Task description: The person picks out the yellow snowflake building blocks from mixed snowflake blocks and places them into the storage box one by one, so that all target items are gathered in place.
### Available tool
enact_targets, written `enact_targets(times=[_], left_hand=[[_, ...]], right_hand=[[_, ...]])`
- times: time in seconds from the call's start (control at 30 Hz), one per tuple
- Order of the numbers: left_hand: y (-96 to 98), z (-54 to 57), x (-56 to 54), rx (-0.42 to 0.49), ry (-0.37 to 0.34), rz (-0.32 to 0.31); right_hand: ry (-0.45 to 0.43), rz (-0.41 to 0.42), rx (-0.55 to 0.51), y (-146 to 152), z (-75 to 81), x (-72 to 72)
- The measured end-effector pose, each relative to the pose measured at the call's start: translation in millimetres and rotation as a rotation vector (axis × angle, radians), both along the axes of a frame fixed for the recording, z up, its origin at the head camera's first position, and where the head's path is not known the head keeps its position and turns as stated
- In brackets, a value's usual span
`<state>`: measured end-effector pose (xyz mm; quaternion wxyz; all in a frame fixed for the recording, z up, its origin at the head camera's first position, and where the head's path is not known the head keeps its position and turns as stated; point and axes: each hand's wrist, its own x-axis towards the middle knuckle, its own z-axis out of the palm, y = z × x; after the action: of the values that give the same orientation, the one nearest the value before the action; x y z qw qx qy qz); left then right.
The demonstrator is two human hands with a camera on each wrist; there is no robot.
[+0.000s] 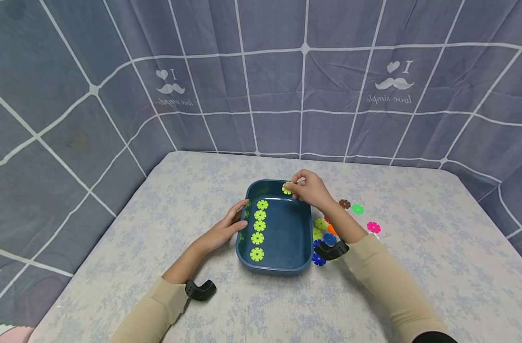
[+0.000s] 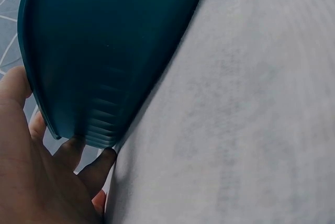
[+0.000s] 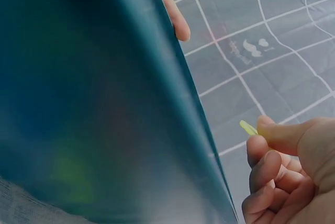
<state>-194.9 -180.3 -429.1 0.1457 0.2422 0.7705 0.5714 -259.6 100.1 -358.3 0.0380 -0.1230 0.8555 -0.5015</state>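
One lime disc sits pinched in the right hand.

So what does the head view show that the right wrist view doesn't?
Only the head view shows five yellow-green discs inside the tray and assorted coloured discs beside it. Only the right wrist view shows blurry colour patches on the tray's outer side. Both share the tray, the right hand pinching a disc, some of the left hand and the curtain.
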Motion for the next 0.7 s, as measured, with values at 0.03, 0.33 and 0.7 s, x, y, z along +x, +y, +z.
enact_targets(times=[0.03, 0.33, 0.7], left_hand=[[0.1, 0.3, -0.1, 0.001, 0.000, -0.001], [-0.2, 0.7, -0.4, -0.004, -0.002, 0.005], [0.2, 1.0, -0.2, -0.003, -0.014, 0.002]], right_hand=[[-0.006, 0.004, 0.005, 0, 0.6, -0.4], [-0.019, 0.026, 0.050, -6, 9.1, -3.4], [-0.022, 0.026, 0.054, -20, 9.8, -7.9]])
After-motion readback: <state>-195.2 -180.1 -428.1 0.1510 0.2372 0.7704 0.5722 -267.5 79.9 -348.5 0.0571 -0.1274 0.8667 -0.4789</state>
